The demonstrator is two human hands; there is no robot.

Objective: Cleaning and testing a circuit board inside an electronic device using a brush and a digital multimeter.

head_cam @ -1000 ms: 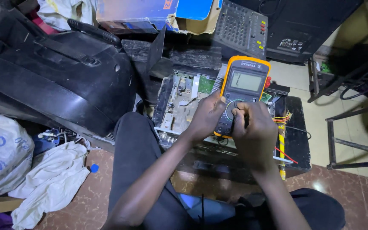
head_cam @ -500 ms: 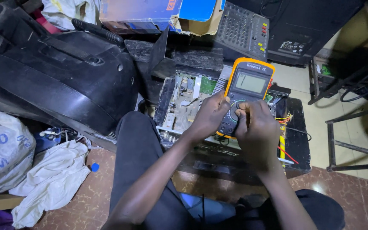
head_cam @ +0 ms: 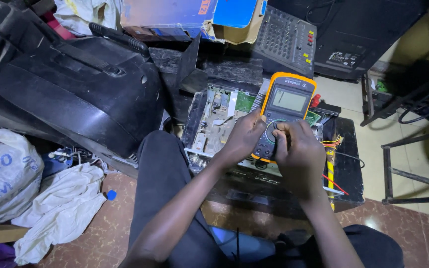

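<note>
An electronics repair workshop is shown: an opened chassis with bare circuit boards (head_cam: 219, 116), a yellow multimeter (head_cam: 284, 114), an audio mixer (head_cam: 285, 42), black casings (head_cam: 75, 89) and rags (head_cam: 60, 208) are crowded over a tiled floor (head_cam: 388, 144).

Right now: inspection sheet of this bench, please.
Surface: small dark table, crowded.
Job's things: orange multimeter over an open circuit chassis.
Clutter: black casing, mixer, cardboard box, white cloth, sack.
Hands: left hand grips the meter's side; right hand has fingers on the dial.
Cables: yellow and red wires at the table's right.
Surroundings: tiled floor, metal frame.
</note>
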